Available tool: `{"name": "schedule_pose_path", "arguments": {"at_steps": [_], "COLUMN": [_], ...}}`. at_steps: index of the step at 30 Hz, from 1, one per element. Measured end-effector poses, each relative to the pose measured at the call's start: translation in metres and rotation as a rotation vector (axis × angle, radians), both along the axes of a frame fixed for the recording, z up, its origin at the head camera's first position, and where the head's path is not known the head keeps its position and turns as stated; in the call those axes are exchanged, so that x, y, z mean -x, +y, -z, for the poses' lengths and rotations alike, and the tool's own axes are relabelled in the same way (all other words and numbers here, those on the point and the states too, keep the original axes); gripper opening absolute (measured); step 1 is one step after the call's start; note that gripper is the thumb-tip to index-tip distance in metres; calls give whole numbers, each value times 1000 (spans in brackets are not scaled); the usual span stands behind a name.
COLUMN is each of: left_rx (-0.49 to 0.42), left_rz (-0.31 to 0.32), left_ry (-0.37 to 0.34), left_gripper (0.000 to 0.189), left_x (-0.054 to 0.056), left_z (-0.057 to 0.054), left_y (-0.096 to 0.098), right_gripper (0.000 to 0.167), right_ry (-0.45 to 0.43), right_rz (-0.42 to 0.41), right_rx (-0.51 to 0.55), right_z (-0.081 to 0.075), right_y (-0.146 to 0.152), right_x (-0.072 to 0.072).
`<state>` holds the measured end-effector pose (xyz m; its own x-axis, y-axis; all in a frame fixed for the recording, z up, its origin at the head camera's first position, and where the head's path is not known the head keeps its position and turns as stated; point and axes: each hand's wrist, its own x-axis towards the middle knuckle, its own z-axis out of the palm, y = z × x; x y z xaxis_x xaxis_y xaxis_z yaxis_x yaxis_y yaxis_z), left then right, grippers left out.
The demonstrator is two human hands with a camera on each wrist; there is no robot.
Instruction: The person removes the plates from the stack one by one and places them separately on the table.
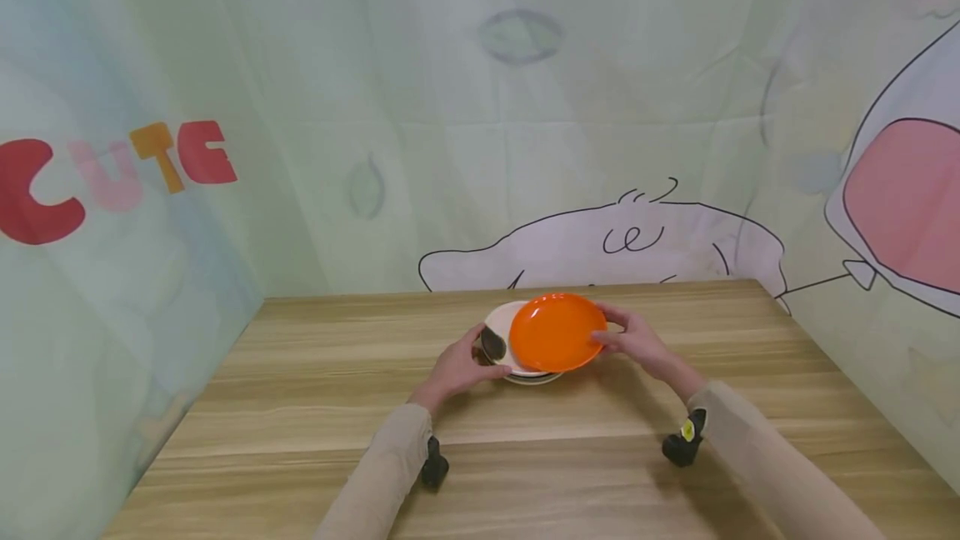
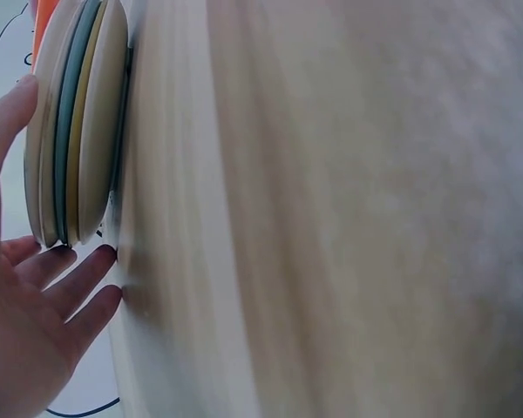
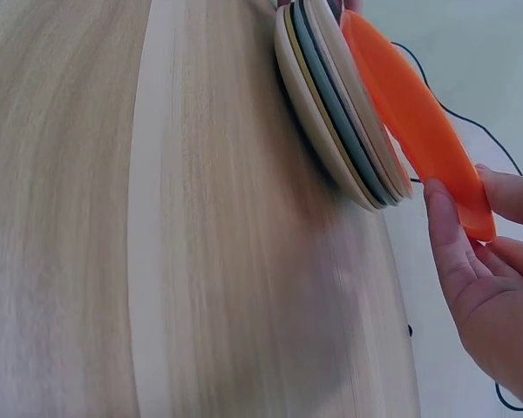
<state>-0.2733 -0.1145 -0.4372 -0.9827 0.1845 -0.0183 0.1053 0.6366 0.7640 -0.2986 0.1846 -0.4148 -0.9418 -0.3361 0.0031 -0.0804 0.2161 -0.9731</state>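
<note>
My right hand (image 1: 633, 346) pinches the right rim of an orange plate (image 1: 558, 332), thumb on its upper face and fingers beneath. In the right wrist view the orange plate (image 3: 427, 122) is tilted, its near edge raised off a stack of plates (image 3: 331, 113). A white plate (image 1: 504, 317) with a dark patch tops this stack, partly hidden by the orange one. Cream, green and yellowish rims show below it in the left wrist view. My left hand (image 1: 457, 367) rests at the stack's left side, thumb along the top rim (image 2: 44, 148) and fingers spread beside the lower edge.
The plates stand near the back edge of a wood-grain table (image 1: 360, 457). Behind it hangs a printed cloth (image 1: 322, 107) with cartoon shapes and letters. Black wrist devices (image 1: 682, 444) are strapped at both sleeves.
</note>
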Motion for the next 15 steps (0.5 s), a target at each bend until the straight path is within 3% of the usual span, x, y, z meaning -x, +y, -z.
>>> {"name": "schedule_pose_path", "arguments": {"at_steps": [15], "left_rx": [5], "left_rz": [-12], "left_ry": [-5], "left_gripper": [97], "left_x": [-1], "left_z": [-1], "left_y": [1], "right_gripper": [65], "right_ry": [6], "right_rz": [29], "right_rx": [-22], "right_z": [-4], "right_y": [17], "right_x": [-3]}}
